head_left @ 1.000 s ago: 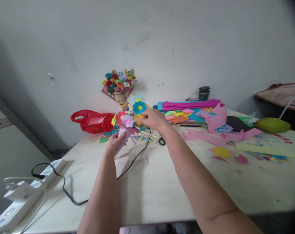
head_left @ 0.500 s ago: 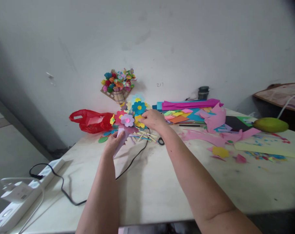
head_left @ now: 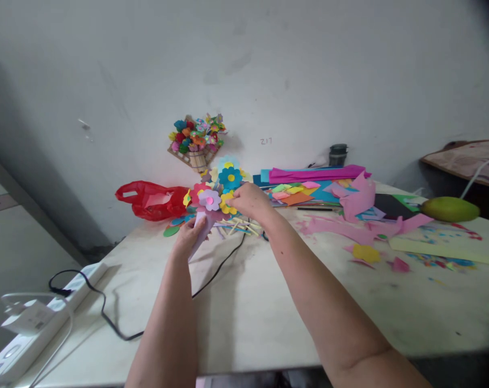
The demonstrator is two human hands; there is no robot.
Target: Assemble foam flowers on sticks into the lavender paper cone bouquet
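My left hand (head_left: 188,237) is closed around the lavender paper base (head_left: 203,225) of a bouquet of craft flowers, held tilted above the table. Its blooms include a blue flower (head_left: 230,178), a lilac flower with a pink centre (head_left: 209,200) and a red flower (head_left: 196,193). On the bouquet's right side, the bent fingers of my right hand (head_left: 253,202) pinch a yellow flower (head_left: 227,203) at its edge. The fingertips of that hand are partly hidden, and the flower's stem does not show.
Behind the bouquet lie a red plastic bag (head_left: 158,202) and pale sticks (head_left: 240,226). Coloured sheets (head_left: 317,173) and pink scraps (head_left: 357,196) cover the right side, near a green-yellow fruit (head_left: 450,208). A power strip (head_left: 46,312) and black cable (head_left: 224,264) occupy the left.
My right hand has shifted slightly left and down, and the yellow flower in its fingers has moved a little closer to the lilac one. My left hand stays on the base.
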